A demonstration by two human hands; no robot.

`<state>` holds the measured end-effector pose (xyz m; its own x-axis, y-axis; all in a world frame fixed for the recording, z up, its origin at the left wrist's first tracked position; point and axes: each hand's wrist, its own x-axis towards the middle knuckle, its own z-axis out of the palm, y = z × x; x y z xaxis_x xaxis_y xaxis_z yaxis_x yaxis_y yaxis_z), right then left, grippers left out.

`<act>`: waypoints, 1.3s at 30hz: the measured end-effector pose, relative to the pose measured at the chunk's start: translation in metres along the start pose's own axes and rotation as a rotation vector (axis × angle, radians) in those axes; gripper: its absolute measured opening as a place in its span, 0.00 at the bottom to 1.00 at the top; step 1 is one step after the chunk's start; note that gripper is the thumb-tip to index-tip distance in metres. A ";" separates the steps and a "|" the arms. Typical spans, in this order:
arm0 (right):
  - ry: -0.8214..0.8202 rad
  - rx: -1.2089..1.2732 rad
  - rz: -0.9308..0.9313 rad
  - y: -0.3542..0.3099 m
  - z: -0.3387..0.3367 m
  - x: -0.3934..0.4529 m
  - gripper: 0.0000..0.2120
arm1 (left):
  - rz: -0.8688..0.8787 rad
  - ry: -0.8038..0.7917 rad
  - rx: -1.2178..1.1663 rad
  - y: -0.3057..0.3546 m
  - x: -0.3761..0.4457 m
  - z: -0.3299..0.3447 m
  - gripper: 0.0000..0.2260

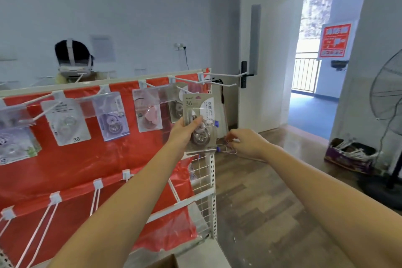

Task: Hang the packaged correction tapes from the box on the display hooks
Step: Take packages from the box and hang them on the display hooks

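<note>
My left hand [185, 131] grips a packaged correction tape [199, 113], held upright in front of the right end of the red display rack [91, 159], just below two bare white hooks [219, 78]. My right hand [248, 142] hovers to the right of the pack with fingers loosely curled; a thin rubber band [231, 149] hangs at its fingertips. Several packs [66, 118] hang on the upper row of hooks. A corner of the cardboard box [165, 262] shows at the bottom edge.
A lower row of bare white hooks [95, 198] juts from the rack. Another person [72, 59] stands behind the rack. A standing fan [389, 115] and a box of clutter [350, 154] are on the right, by an open door [261, 56].
</note>
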<state>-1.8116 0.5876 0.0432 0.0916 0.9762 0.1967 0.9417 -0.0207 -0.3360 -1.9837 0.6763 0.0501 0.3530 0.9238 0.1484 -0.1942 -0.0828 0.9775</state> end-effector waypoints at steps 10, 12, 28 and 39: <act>-0.023 0.002 0.020 0.033 0.004 -0.003 0.13 | 0.050 0.034 0.084 0.003 0.025 0.021 0.05; -0.031 0.004 0.018 0.038 0.008 -0.004 0.13 | 0.080 0.054 0.078 0.001 0.024 0.026 0.04; -0.115 0.059 -0.011 0.037 0.044 0.042 0.13 | 0.076 0.146 0.078 -0.016 0.060 0.007 0.02; -0.187 0.033 0.006 0.031 0.070 0.118 0.13 | 0.080 0.200 0.286 -0.027 0.147 -0.035 0.10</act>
<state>-1.7945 0.7174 -0.0086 0.0329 0.9992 0.0212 0.9300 -0.0229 -0.3668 -1.9592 0.8272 0.0399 0.1549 0.9627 0.2218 0.0598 -0.2332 0.9706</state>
